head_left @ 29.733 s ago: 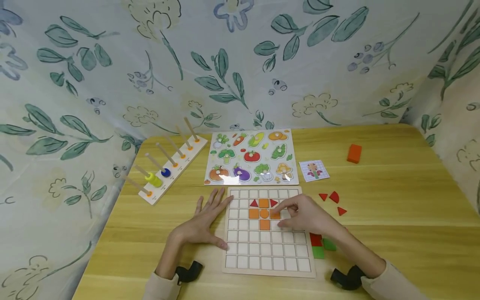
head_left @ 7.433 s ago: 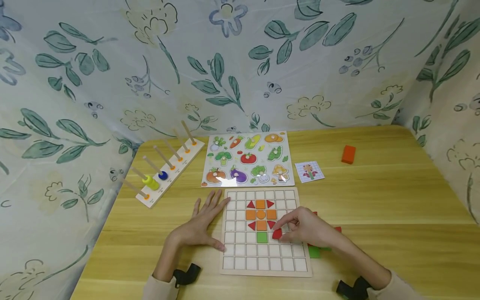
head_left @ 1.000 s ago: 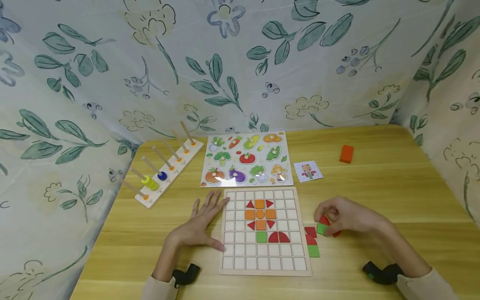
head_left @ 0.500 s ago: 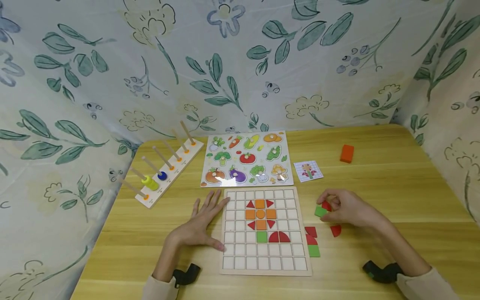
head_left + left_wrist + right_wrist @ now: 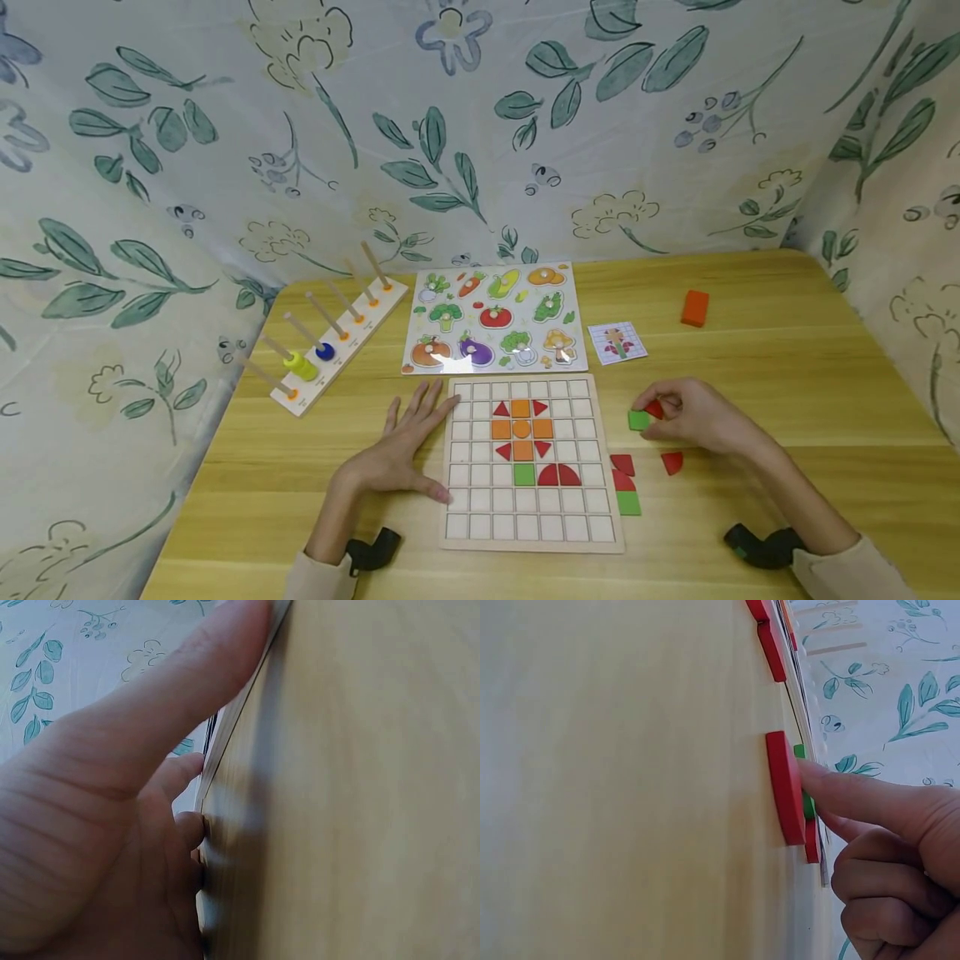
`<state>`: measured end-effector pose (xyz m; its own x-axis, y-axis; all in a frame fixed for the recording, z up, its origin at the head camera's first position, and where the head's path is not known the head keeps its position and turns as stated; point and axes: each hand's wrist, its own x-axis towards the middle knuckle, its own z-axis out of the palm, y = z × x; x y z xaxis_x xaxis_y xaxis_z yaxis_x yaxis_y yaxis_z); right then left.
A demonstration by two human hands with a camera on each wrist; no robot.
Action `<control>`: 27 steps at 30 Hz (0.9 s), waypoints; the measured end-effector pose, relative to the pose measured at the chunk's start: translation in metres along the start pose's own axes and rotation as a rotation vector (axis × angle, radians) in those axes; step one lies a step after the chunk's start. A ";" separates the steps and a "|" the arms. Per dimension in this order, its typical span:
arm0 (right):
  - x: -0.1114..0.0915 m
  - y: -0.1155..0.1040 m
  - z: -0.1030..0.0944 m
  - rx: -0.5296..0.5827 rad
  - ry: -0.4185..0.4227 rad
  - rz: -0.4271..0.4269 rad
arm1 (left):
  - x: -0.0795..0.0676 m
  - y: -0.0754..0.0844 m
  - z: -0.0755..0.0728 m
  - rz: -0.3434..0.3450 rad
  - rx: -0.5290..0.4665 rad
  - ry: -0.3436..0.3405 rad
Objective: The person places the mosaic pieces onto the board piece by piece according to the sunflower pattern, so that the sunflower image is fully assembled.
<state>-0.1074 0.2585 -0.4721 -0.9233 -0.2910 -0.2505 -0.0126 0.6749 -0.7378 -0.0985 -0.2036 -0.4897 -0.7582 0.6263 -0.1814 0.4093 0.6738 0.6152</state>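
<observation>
A wooden grid board lies before me, carrying orange squares, an orange circle, small red triangles, a green square and two red quarter-circles side by side. My left hand is spread flat at its left edge, forefinger and thumb touching the rim. Right of the board, my right hand pinches a green tile low over the table; a red piece shows beside it, partly hidden by the fingers. In the right wrist view a fingertip meets the green tile behind a red quarter-circle.
Loose red pieces and another green tile lie by the board's right edge. Behind are a pattern card, a vegetable puzzle, an orange-red block and a peg rack with rings.
Over the last second my right hand has shifted away from me with the green tile and red piece, uncovering a red quarter-circle. Two red quarter-circles now sit in the grid. The left hand stayed.
</observation>
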 end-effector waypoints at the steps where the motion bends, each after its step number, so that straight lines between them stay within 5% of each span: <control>1: 0.000 0.000 0.000 -0.002 0.002 0.001 | 0.000 0.000 0.000 0.000 -0.001 0.000; 12: -0.001 -0.015 0.011 0.036 0.015 -0.031 | 0.000 0.001 0.000 -0.005 -0.012 -0.002; 20: -0.008 -0.064 0.058 0.173 -0.088 -0.123 | -0.001 0.000 0.000 0.006 -0.010 -0.004; 27: -0.009 -0.093 0.098 0.125 -0.175 -0.201 | 0.000 -0.001 -0.001 0.016 0.003 0.003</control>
<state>-0.0597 0.1318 -0.4629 -0.8267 -0.5302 -0.1883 -0.1307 0.5064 -0.8523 -0.0997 -0.2048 -0.4895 -0.7531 0.6357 -0.1693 0.4227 0.6648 0.6159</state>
